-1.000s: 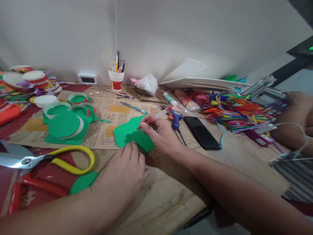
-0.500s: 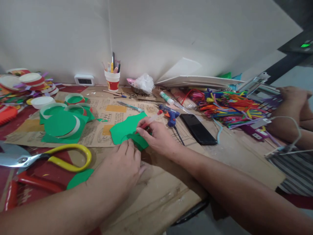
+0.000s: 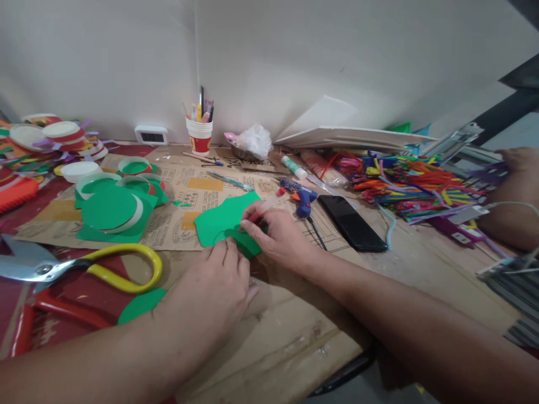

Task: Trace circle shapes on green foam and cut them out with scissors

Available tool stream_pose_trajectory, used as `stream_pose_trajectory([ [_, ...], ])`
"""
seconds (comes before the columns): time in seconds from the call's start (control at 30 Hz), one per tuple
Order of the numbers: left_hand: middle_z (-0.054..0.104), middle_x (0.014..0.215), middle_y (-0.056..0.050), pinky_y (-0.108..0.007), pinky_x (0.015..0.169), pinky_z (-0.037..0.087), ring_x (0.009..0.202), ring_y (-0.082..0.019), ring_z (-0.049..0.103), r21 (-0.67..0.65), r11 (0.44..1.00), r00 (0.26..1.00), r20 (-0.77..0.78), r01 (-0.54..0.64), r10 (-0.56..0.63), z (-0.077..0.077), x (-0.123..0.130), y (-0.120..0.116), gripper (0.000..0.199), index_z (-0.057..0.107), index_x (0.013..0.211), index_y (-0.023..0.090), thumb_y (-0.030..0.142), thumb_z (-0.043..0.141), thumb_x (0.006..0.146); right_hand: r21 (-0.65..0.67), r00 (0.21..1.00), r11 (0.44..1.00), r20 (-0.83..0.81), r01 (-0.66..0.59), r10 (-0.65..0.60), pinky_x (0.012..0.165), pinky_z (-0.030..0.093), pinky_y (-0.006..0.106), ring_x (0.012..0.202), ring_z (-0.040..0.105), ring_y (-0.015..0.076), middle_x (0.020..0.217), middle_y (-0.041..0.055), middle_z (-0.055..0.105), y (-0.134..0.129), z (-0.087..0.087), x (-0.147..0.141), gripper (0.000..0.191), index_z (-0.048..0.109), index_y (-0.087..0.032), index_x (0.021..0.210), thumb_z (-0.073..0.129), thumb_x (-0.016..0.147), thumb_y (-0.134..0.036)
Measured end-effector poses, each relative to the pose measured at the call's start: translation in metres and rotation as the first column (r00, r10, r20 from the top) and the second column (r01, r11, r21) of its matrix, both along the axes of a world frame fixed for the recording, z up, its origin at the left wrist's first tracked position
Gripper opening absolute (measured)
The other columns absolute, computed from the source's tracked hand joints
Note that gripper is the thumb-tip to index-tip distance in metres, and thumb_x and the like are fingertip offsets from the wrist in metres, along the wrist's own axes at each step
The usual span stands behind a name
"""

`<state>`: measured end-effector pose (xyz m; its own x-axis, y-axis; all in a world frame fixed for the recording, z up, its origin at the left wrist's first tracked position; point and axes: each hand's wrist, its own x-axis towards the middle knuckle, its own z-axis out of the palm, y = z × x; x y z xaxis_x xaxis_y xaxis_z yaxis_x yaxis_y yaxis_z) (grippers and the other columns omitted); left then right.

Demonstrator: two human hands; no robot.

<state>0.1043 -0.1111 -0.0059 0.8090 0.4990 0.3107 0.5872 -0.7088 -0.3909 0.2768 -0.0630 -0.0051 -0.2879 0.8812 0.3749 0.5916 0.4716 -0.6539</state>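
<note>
A sheet of green paper [image 3: 223, 216] with one wavy edge lies on the brown printed paper, and a dark curved line shows on it near my left fingertips. My left hand [image 3: 221, 275] presses the sheet's near edge with its fingertips, thumb out to the side. My right hand [image 3: 280, 235] grips a red-ended pen [image 3: 269, 201] with a clear barrel, its tip down at the green sheet by the curved line. Just below my left wrist area lies a green paper cut-out [image 3: 141, 306], partly covered by that forearm.
Large yellow-handled scissors [image 3: 122, 269] lie at left, below green-covered paper rings [image 3: 112, 210]. Right of my hands are a blue glue gun [image 3: 304, 202], a black phone [image 3: 351, 223] and a pile of pipe cleaners [image 3: 412, 182]. A cup of pens [image 3: 199, 137] stands behind. Another person's arm [image 3: 511, 196] is at far right.
The whole view has shifted slightly, so things sit a little farther right. Both hands keep nearly the same place on the green paper, with the pen still in my right hand.
</note>
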Motion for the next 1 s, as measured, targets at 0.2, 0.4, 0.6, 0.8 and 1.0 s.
stream_pose_trajectory([
  [0.2,0.071,0.095,-0.018,-0.04,0.075,0.045,0.087,-0.028,0.063,0.013,1.0,1.0,-0.005,-0.002,0.002,0.0014,-0.0002,-0.001,0.035,0.073,0.098,0.008,0.038,0.056,0.089,0.014,1.0,1.0,0.016,0.0,-0.001,0.07,0.045,0.028,0.072,0.058,0.0137,0.082,0.0029,0.064,-0.0005,-0.0001,-0.0004,0.016,0.057,-0.018,0.077,0.052,0.09,-0.026],
  [0.4,0.071,0.089,-0.017,-0.04,0.073,0.045,0.083,-0.028,0.063,0.013,1.0,1.0,-0.004,-0.006,0.006,0.0016,0.0009,-0.0004,0.035,0.073,0.096,0.008,0.038,0.057,0.089,0.015,1.0,1.0,0.03,-0.004,0.003,0.069,0.045,0.028,0.071,0.058,0.0137,0.08,0.0025,0.063,-0.0007,-0.0004,0.0003,0.015,0.057,-0.018,0.078,0.052,0.09,-0.025],
  [0.6,0.071,0.091,-0.019,-0.04,0.074,0.044,0.086,-0.029,0.063,0.0,1.0,1.0,-0.006,0.007,-0.007,-0.0006,-0.0006,-0.0008,0.034,0.072,0.097,0.007,0.037,0.057,0.089,0.013,0.999,1.0,0.038,0.013,-0.014,0.069,0.045,0.027,0.071,0.058,0.0136,0.079,0.0023,0.063,-0.0014,0.0002,-0.0004,0.014,0.058,-0.018,0.079,0.052,0.09,-0.025],
  [0.8,0.071,0.092,-0.019,-0.041,0.075,0.045,0.088,-0.03,0.063,-0.008,1.0,1.0,-0.005,0.003,-0.003,-0.0016,-0.0003,-0.0009,0.035,0.072,0.097,0.007,0.037,0.056,0.089,0.0,0.998,1.0,0.051,0.03,-0.03,0.07,0.045,0.028,0.071,0.059,0.0138,0.081,0.0025,0.064,-0.0017,0.0007,-0.001,0.015,0.057,-0.018,0.077,0.052,0.089,-0.025],
  [1.0,0.071,0.09,-0.019,-0.04,0.072,0.046,0.085,-0.03,0.064,0.015,1.0,1.0,-0.008,0.013,-0.013,-0.001,0.0001,-0.0004,0.034,0.073,0.095,0.007,0.037,0.058,0.088,0.0,0.998,0.999,0.053,0.035,-0.035,0.069,0.045,0.028,0.071,0.058,0.0137,0.081,0.0027,0.064,-0.0022,0.0009,-0.0016,0.016,0.057,-0.018,0.076,0.052,0.089,-0.025],
])
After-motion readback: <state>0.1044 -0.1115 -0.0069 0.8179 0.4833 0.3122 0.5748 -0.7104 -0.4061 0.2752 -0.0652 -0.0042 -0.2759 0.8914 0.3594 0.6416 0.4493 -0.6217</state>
